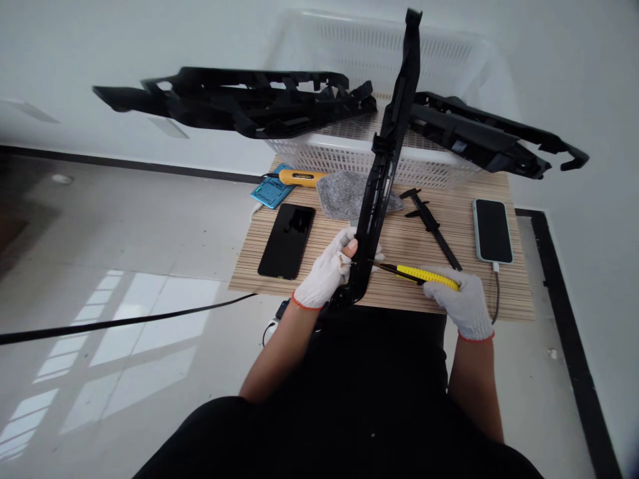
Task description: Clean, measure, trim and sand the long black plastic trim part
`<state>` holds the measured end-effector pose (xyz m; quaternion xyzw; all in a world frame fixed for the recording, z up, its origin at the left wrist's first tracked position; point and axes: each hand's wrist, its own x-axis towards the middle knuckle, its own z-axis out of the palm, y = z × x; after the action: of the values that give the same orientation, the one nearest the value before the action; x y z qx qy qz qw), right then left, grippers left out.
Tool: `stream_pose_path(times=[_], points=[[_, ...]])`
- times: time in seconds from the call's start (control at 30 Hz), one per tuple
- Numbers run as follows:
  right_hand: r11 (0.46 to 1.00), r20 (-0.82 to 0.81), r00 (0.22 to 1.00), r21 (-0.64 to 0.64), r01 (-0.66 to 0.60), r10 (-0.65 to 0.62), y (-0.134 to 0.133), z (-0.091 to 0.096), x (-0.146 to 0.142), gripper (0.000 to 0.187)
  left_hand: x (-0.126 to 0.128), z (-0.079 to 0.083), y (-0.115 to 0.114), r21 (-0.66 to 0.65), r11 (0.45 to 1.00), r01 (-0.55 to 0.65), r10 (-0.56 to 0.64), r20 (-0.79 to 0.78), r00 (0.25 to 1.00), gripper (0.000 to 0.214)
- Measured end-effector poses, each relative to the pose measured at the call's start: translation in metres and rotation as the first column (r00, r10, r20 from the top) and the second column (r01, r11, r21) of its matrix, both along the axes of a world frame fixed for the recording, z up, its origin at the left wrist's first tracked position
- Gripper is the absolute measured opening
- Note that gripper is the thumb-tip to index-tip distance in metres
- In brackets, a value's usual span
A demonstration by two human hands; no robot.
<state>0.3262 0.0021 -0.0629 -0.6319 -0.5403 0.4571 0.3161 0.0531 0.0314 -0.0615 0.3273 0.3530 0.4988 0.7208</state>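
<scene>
Our gloved left hand (325, 269) has its fingers clasped around a long black part (382, 179) over the counter (399, 241); our right hand (462, 299) grips a yellow-handled tool (428, 275), tip at the part's lower end.

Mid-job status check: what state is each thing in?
Left hand: gloved, gripping the long black part
Right hand: gloved, closed around the yellow-handled tool
Long black part: held up, slanting
Left phone: flat, screen dark
Right phone: screen dark, cable plugged in
Caliper: lying down
Basket: black parts jutting over its rim
</scene>
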Motion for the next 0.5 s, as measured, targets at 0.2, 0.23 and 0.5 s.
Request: stream_pose_path(times=[0.2, 0.23, 0.5], points=[[0.991, -0.110, 0.993, -0.131, 0.015, -0.030, 0.0025, 0.0035, -0.0018, 0.039, 0.0012, 0.0013, 0.0006, -0.015, 1.000, -0.024, 0.024, 0.001, 1.000, 0.048], [0.991, -0.116, 0.993, -0.132, 0.018, -0.033, 0.0025, 0.0036, -0.0021, 0.040, 0.0012, 0.0014, 0.0006, -0.012, 1.000, -0.023, 0.023, 0.001, 1.000, 0.048], [0.997, -0.075, 0.997, -0.081, -0.005, -0.001, 0.0013, 0.0016, 0.0002, 0.041, 0.0008, -0.0012, 0.0013, -0.006, 1.000, -0.026, 0.026, -0.013, 1.000, 0.046]])
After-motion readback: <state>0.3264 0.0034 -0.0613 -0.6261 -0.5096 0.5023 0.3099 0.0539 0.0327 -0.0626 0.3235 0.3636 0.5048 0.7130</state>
